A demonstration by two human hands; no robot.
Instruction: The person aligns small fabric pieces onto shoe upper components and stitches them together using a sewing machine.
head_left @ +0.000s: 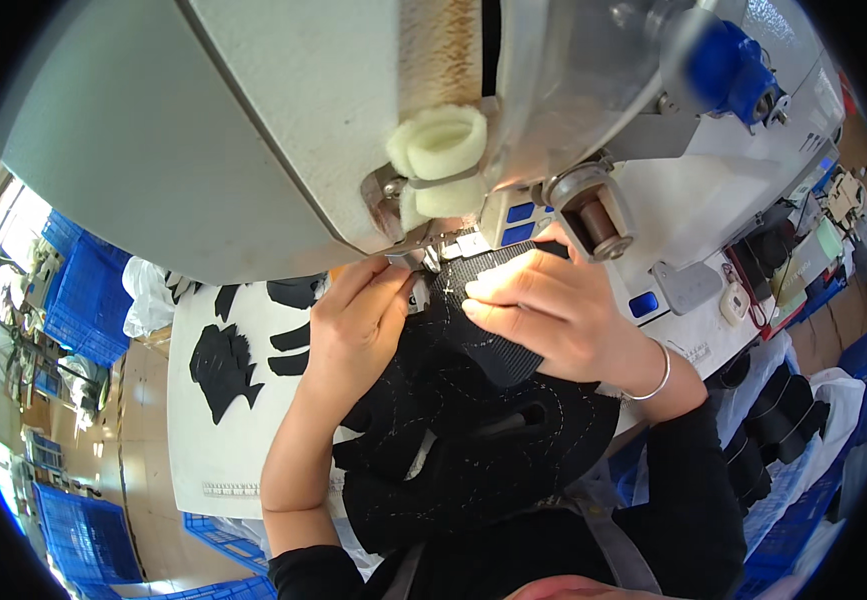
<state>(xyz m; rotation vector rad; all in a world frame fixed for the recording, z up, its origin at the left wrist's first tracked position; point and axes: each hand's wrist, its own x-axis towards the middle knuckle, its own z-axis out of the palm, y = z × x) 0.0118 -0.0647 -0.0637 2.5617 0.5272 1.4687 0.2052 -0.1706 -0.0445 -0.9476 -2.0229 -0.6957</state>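
Observation:
A sewing machine (283, 120) fills the top of the head view, its needle area lit by a lamp. My left hand (358, 325) is closed in a pinch just left of the presser foot (433, 260); what its fingertips hold is hidden. My right hand (553, 310) grips a black ribbed strip (498, 345), thumb and fingers bunched on its top, right of the needle area. Beneath the strip, a large black fabric piece (473, 455) with light stitch lines and a slot-like opening hangs over the table edge toward my lap.
Several cut black fabric pieces (223, 365) lie on the white table (193, 450) at left. A thread bobbin holder (593, 215) juts out above my right hand. Blue crates (93, 290) stand at left; black rolls (783, 410) sit in a plastic-lined crate at right.

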